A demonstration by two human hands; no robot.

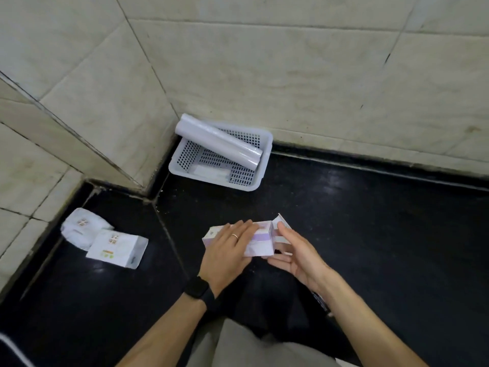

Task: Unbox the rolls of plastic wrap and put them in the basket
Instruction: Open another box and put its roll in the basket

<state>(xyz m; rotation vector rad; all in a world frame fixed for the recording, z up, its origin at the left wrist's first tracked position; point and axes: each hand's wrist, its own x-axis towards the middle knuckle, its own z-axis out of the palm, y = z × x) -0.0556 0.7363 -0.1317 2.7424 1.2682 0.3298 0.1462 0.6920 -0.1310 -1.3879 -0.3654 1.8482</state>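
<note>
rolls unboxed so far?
2: both rolls lie side by side, diagonally across the basket, far ends over its rim. Another may be inside the box.

**Dim, soft light with wide-angle bending**

The scene was dimly and evenly lit, with no hard shadows. Faint glare patches sat on the glossy black floor (344, 186) at about 2 o'clock and 8 o'clock from center. Tile lines on the wall (291, 75) bowed toward the edges from lens distortion. Detail was soft overall, and the forearms at 6 o'clock were blurred.
</note>
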